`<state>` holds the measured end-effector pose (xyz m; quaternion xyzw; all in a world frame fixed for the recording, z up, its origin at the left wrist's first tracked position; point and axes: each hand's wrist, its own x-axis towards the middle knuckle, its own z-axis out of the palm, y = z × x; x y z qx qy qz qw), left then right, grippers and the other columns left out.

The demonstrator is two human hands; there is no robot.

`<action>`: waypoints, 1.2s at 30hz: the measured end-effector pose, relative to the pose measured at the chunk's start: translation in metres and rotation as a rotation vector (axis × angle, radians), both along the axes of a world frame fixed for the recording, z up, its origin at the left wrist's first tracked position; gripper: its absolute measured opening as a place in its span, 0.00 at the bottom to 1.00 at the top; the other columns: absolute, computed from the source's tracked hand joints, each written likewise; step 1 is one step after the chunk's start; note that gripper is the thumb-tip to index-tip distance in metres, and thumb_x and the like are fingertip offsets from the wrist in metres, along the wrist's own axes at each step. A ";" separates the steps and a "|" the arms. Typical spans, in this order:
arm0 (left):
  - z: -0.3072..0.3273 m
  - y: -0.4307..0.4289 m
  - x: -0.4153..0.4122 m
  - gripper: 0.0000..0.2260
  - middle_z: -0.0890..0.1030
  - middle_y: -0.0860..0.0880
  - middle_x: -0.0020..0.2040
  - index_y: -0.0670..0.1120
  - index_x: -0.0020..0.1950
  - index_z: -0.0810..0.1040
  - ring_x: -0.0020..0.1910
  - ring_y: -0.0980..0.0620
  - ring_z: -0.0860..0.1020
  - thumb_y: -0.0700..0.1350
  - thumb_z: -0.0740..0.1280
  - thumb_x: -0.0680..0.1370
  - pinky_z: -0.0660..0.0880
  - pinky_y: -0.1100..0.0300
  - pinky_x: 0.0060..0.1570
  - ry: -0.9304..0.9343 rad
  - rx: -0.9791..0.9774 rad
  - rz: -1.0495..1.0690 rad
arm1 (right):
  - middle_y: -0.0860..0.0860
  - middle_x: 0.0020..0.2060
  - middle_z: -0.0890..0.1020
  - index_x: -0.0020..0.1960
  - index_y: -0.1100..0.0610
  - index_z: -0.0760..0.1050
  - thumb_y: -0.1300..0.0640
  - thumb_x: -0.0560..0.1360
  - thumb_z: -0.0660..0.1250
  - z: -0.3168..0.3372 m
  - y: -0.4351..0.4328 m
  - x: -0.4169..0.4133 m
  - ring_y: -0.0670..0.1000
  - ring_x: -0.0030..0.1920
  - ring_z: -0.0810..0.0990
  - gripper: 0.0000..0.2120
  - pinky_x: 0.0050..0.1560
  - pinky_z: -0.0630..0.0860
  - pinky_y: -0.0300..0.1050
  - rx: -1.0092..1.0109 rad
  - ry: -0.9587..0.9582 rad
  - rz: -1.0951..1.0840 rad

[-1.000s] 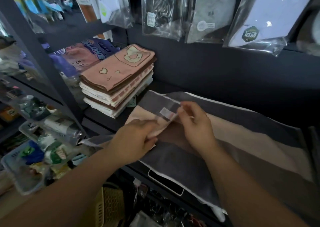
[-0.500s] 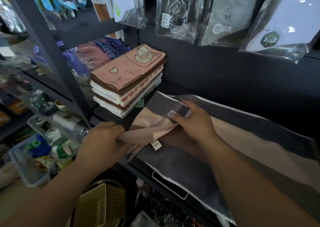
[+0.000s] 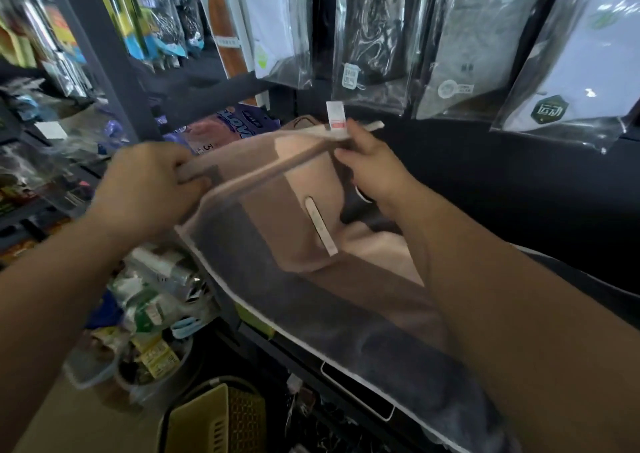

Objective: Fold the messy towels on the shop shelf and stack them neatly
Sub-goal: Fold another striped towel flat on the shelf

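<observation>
A large towel point(image 3: 311, 300) in grey, brown and beige bands hangs lifted off the dark shelf point(image 3: 346, 373), its top edge stretched between my hands. My left hand point(image 3: 149, 182) grips the left corner of that edge in a fist. My right hand point(image 3: 367, 165) pinches the right corner, where a white tag point(image 3: 336, 116) sticks up. A second long label point(image 3: 320, 225) shows on the towel's beige band. The folded stack is almost hidden behind the raised towel; only a sliver point(image 3: 304, 121) peeks above its edge.
Bagged goods point(image 3: 374, 44) hang on the back wall above the shelf. A dark upright post point(image 3: 114, 71) stands to the left. Tubs of small packaged items point(image 3: 149, 314) sit lower left. A yellow basket point(image 3: 214, 421) lies on the floor below.
Both hands have raised the towel's near end from the shelf and pulled it taut; the left hand moved up, and the lifted cloth now covers the folded stack.
</observation>
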<state>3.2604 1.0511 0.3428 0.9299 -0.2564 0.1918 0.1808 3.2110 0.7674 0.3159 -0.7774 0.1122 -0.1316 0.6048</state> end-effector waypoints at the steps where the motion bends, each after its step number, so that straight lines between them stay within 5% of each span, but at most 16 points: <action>1: 0.007 0.003 0.002 0.07 0.79 0.42 0.33 0.42 0.40 0.81 0.34 0.40 0.78 0.44 0.73 0.75 0.73 0.54 0.36 -0.060 -0.024 0.039 | 0.43 0.59 0.77 0.79 0.48 0.62 0.62 0.82 0.62 0.001 0.004 0.004 0.40 0.52 0.77 0.27 0.44 0.74 0.31 0.000 0.027 0.036; 4: 0.010 0.007 0.000 0.07 0.79 0.41 0.33 0.42 0.39 0.82 0.35 0.39 0.78 0.44 0.74 0.74 0.71 0.54 0.37 -0.110 -0.052 0.079 | 0.41 0.62 0.72 0.81 0.46 0.58 0.62 0.83 0.61 0.004 0.009 0.007 0.41 0.56 0.75 0.30 0.48 0.72 0.31 0.041 0.030 0.085; 7: -0.002 0.002 -0.010 0.09 0.79 0.46 0.30 0.45 0.35 0.81 0.31 0.45 0.78 0.47 0.76 0.72 0.73 0.55 0.34 0.008 -0.078 -0.009 | 0.33 0.50 0.73 0.78 0.46 0.64 0.64 0.83 0.60 0.001 0.004 0.001 0.35 0.51 0.74 0.26 0.60 0.76 0.46 0.116 0.036 0.062; 10: -0.018 -0.017 -0.033 0.10 0.78 0.51 0.29 0.48 0.33 0.79 0.29 0.53 0.76 0.46 0.77 0.70 0.71 0.57 0.32 0.172 -0.104 -0.206 | 0.37 0.49 0.78 0.61 0.42 0.77 0.62 0.82 0.62 -0.009 -0.009 -0.016 0.42 0.54 0.77 0.16 0.65 0.74 0.55 0.158 0.065 0.013; 13: -0.034 -0.046 -0.063 0.12 0.76 0.51 0.29 0.49 0.32 0.76 0.28 0.54 0.73 0.44 0.78 0.70 0.67 0.61 0.30 0.396 -0.132 -0.425 | 0.47 0.52 0.84 0.59 0.49 0.80 0.58 0.80 0.67 -0.022 -0.031 -0.040 0.50 0.57 0.83 0.10 0.58 0.78 0.52 0.228 0.068 -0.107; 18: -0.050 -0.097 -0.111 0.09 0.77 0.49 0.31 0.48 0.37 0.78 0.29 0.59 0.72 0.39 0.74 0.74 0.67 0.62 0.31 0.731 -0.119 -0.751 | 0.58 0.48 0.86 0.54 0.60 0.83 0.58 0.78 0.68 -0.024 -0.078 -0.087 0.55 0.46 0.86 0.09 0.42 0.82 0.46 0.285 -0.013 -0.347; 23: -0.073 -0.144 -0.152 0.07 0.80 0.50 0.36 0.52 0.43 0.80 0.33 0.59 0.74 0.40 0.71 0.77 0.69 0.64 0.34 0.885 -0.112 -0.924 | 0.56 0.42 0.86 0.52 0.59 0.83 0.56 0.79 0.68 -0.028 -0.112 -0.144 0.54 0.41 0.85 0.08 0.38 0.80 0.44 0.379 -0.106 -0.532; 28: -0.113 -0.168 -0.172 0.04 0.79 0.48 0.37 0.50 0.43 0.81 0.33 0.55 0.75 0.43 0.70 0.78 0.71 0.56 0.35 0.952 0.011 -0.888 | 0.54 0.41 0.85 0.58 0.59 0.78 0.58 0.81 0.65 -0.062 -0.103 -0.186 0.48 0.33 0.85 0.07 0.29 0.79 0.39 0.505 0.076 -0.537; 32: -0.129 -0.166 -0.179 0.07 0.79 0.44 0.35 0.47 0.39 0.79 0.31 0.47 0.76 0.46 0.70 0.77 0.70 0.56 0.32 0.983 0.116 -0.868 | 0.59 0.52 0.85 0.63 0.58 0.79 0.56 0.80 0.68 -0.089 -0.099 -0.197 0.57 0.51 0.85 0.13 0.51 0.83 0.55 0.459 0.220 -0.555; 36: -0.118 -0.167 -0.176 0.12 0.76 0.50 0.29 0.48 0.34 0.77 0.28 0.58 0.73 0.43 0.72 0.76 0.68 0.60 0.31 0.980 0.040 -0.856 | 0.58 0.51 0.84 0.63 0.58 0.78 0.63 0.81 0.65 -0.088 -0.097 -0.198 0.54 0.48 0.84 0.11 0.53 0.82 0.54 0.399 0.195 -0.557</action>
